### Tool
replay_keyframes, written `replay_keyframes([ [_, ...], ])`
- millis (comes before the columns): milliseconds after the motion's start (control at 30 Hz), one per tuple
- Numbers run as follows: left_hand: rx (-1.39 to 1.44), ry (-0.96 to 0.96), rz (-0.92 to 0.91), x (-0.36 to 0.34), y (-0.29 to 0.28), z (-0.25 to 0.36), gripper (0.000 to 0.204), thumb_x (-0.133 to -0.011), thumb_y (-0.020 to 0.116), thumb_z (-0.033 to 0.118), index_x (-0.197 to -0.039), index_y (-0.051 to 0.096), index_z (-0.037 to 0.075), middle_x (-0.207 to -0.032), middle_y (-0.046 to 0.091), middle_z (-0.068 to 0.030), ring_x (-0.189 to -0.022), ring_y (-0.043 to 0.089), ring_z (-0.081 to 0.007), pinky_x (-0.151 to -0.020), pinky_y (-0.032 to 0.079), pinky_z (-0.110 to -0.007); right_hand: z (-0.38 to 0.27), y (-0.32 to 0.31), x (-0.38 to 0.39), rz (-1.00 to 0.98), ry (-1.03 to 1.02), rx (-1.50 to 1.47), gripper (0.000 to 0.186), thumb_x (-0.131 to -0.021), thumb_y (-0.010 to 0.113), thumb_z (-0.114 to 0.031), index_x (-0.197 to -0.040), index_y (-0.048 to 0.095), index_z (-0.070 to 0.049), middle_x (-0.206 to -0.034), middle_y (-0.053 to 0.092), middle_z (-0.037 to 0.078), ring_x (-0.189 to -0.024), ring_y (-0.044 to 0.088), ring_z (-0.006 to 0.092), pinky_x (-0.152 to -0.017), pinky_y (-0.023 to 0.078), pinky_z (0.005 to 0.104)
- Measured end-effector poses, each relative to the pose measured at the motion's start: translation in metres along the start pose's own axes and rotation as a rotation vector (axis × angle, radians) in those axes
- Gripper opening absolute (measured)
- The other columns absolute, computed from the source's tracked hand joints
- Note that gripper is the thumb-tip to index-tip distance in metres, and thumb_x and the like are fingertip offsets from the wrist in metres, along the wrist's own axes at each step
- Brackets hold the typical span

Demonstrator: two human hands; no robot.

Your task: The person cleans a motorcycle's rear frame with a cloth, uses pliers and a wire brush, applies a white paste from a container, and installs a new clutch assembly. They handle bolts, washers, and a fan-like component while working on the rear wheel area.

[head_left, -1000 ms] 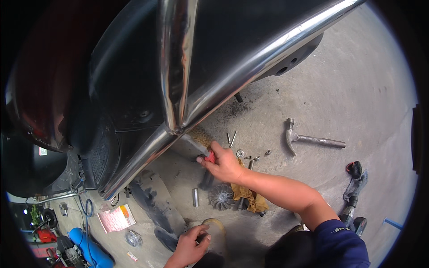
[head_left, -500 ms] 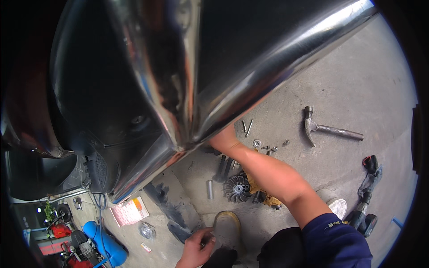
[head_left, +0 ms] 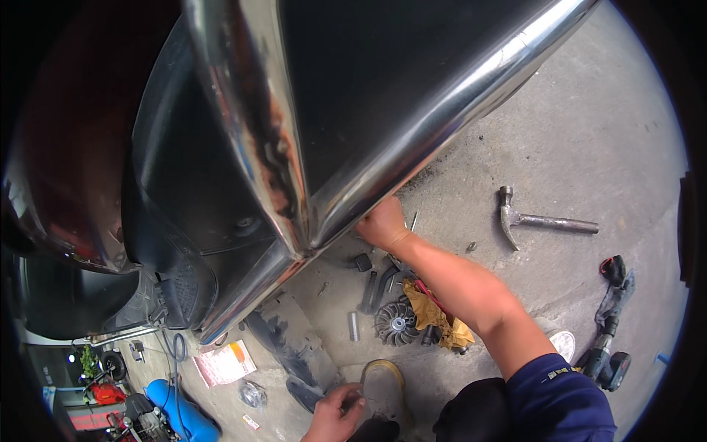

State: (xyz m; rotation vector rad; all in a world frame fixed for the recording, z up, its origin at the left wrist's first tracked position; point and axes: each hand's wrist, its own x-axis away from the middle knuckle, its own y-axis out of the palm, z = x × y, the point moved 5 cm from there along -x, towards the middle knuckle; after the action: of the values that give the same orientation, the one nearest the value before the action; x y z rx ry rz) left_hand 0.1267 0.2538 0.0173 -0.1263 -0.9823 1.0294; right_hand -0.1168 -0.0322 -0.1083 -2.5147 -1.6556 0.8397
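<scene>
My right hand reaches in at the lower edge of a shiny chrome bar on a dark vehicle body panel. The bar hides its fingertips, so I cannot see what they touch. Low in the picture, my left hand is closed, thumb against curled fingers; anything between them is too small to make out. Under my right forearm lie a finned fan wheel, a crumpled yellow-brown cloth, a short metal tube and black curved parts. A thin metal pin or bolt rests beside my right hand.
A claw hammer and a cordless power tool lie on the concrete at right, near a round white container. At left are a printed sheet, a plastic bag, a hose and a blue tank. My shoe stands below.
The view has shifted slightly, moving the vehicle and floor things in the picture. My right hand shows a little more below the bar. My left hand remains low and curled.
</scene>
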Motion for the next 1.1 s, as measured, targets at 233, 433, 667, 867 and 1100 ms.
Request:
replay_keyframes([
  [233,-0.048,0.022,0.009,0.003,-0.001,-0.005,0.033,-0.093,0.075,0.012,-0.124,0.067,0.005,-0.101,0.076,-0.011,-0.089,0.074,-0.0163,-0.078,0.059,-0.031,-0.011,-0.017,0.067,-0.246,0.221,0.135,0.025,-0.085,0.077,-0.021,-0.088,0.057,-0.007,-0.072,0.067,0.018,-0.071,0.068,0.0439,-0.062,0.054,0.0516],
  [433,0.041,-0.003,0.028,-0.002,0.0,0.0,0.03,-0.094,0.074,0.012,-0.123,0.068,0.005,-0.098,0.076,-0.0098,-0.085,0.074,-0.0157,-0.075,0.059,-0.03,0.009,-0.03,0.019,0.012,-0.001,0.051,0.021,-0.082,0.075,-0.016,-0.086,0.056,-0.009,-0.074,0.067,0.016,-0.071,0.068,0.042,-0.06,0.053,0.0506],
  [667,-0.053,0.095,0.053,0.006,-0.009,-0.008,0.03,-0.096,0.072,0.01,-0.126,0.066,0.006,-0.095,0.076,-0.0063,-0.083,0.073,-0.0132,-0.073,0.059,-0.029,0.011,-0.047,0.06,-0.189,0.063,0.357,0.018,-0.082,0.074,-0.017,-0.087,0.058,-0.011,-0.072,0.067,0.012,-0.067,0.068,0.0404,-0.059,0.053,0.0491],
  [867,0.056,0.014,0.011,0.0,-0.004,-0.013,0.032,-0.095,0.075,0.012,-0.124,0.067,0.005,-0.094,0.076,-0.0071,-0.087,0.074,-0.015,-0.075,0.059,-0.031,-0.006,-0.061,0.001,-0.034,-0.127,0.229,0.018,-0.083,0.074,-0.019,-0.085,0.057,-0.012,-0.077,0.07,0.012,-0.069,0.068,0.04,-0.06,0.053,0.0518],
  [1100,-0.096,0.053,0.061,0.014,-0.008,-0.017,0.031,-0.093,0.076,0.013,-0.12,0.068,0.002,-0.098,0.077,-0.0139,-0.09,0.076,-0.0221,-0.082,0.059,-0.034,0.032,-0.099,0.109,-0.312,0.606,-0.099,0.036,-0.098,0.072,-0.032,-0.1,0.057,0.0,-0.077,0.066,0.021,-0.073,0.067,0.0396,-0.069,0.052,0.044],
])
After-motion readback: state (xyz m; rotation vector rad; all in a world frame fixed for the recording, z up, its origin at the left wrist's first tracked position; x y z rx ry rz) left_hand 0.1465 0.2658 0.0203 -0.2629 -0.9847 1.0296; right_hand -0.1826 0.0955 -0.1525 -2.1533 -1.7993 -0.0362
